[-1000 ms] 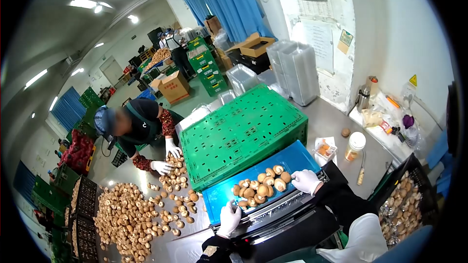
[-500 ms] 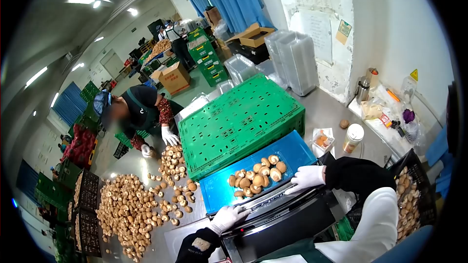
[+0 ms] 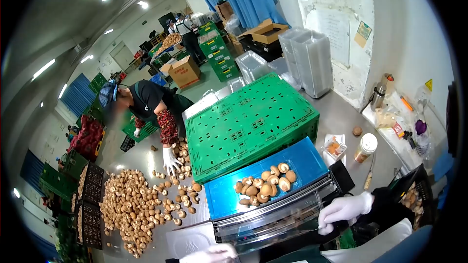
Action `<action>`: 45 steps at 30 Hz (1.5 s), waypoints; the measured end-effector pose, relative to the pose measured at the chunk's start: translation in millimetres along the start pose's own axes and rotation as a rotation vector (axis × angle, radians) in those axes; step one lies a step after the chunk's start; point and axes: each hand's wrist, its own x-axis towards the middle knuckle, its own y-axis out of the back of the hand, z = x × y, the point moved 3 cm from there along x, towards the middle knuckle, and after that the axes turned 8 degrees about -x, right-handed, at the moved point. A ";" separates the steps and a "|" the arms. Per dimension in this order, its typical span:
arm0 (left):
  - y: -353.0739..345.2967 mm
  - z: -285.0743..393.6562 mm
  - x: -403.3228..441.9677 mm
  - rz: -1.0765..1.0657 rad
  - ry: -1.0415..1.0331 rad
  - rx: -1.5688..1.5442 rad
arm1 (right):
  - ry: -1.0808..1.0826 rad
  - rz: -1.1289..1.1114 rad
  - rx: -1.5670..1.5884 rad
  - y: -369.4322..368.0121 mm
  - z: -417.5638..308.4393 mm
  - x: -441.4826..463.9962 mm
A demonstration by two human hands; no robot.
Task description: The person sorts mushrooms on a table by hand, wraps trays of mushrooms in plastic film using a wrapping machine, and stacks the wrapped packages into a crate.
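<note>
Clear plastic film (image 3: 278,231) stretches from the black-framed wrapping machine (image 3: 336,185) down toward me. My right hand (image 3: 343,212), in a white glove, is closed in a pinch on the film's right side. At the bottom edge of the view, my left hand (image 3: 209,253), also gloved, is closed at the film's left side, its lower part cut off. Beyond the machine's bar, a clear tray of brown mushrooms (image 3: 265,185) rests on the blue surface (image 3: 222,199).
An upturned green crate (image 3: 251,126) stands behind the blue surface. Loose mushrooms (image 3: 129,209) are heaped on the steel table at left, where a co-worker's gloved hand (image 3: 170,160) touches some. A lidded cup (image 3: 365,147) and a knife (image 3: 369,175) lie at right.
Both my hands have moved from the machine's bar back toward my body, drawing the film out. The co-worker's hand has shifted lower over the mushrooms. My view has tilted slightly.
</note>
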 end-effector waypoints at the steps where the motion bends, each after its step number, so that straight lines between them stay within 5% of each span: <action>1: 8.2 23.2 -5.0 0.033 -0.121 -0.181 | 0.278 0.054 0.027 8.8 -15.7 4.4; 2: 16.2 43.7 -2.2 0.063 -0.242 -0.361 | 0.554 0.114 0.052 21.5 -37.6 8.3; 4: 51.1 71.2 37.4 0.376 -0.642 -0.416 | 0.658 0.289 -0.075 56.5 -54.6 30.7; 6: 65.3 92.6 93.2 0.722 -0.602 -0.110 | 0.659 0.660 -0.647 90.9 -56.7 73.4; 8: 75.1 81.7 154.5 0.560 -0.738 0.155 | 0.439 0.854 -0.900 123.0 -21.5 127.4; 10: 105.1 29.3 209.4 0.678 -0.555 0.686 | 0.397 0.874 -1.344 140.3 45.8 169.4; 12: 106.6 -11.0 225.1 0.580 -0.539 1.285 | 0.268 0.675 -1.448 135.8 89.2 184.9; 14: 113.5 -23.5 227.7 0.520 -0.407 0.971 | 0.291 0.823 -1.163 131.7 100.9 185.3; 16: 114.8 -31.0 226.7 0.421 -0.259 0.281 | 0.187 0.660 -0.772 135.3 95.4 179.1; 22: 107.0 -20.1 202.0 0.380 -0.301 -0.246 | 0.065 0.577 0.137 130.1 87.5 172.8; 25: 111.6 -42.1 195.8 0.487 -0.246 -0.662 | 0.070 0.456 0.140 122.6 118.9 173.3; 26: 113.8 -54.5 197.2 0.502 -0.252 -0.622 | -0.115 0.432 0.162 111.2 117.6 158.5; 29: 95.4 -57.4 193.9 0.271 -0.235 -0.775 | 0.042 0.466 0.499 86.7 107.9 148.4; 34: 65.3 -37.6 153.9 0.283 -0.165 -0.837 | -0.064 0.495 0.613 61.3 84.6 127.8; 37: 22.3 -29.4 110.7 0.262 0.070 -0.764 | -0.124 0.379 0.606 15.6 72.4 94.8; 40: -10.9 -74.3 91.8 0.163 0.141 -0.734 | -0.172 0.210 0.752 -33.6 103.4 71.8; 45: -56.3 -138.6 60.4 0.221 0.402 -0.732 | -0.305 0.305 0.969 -104.4 169.6 47.5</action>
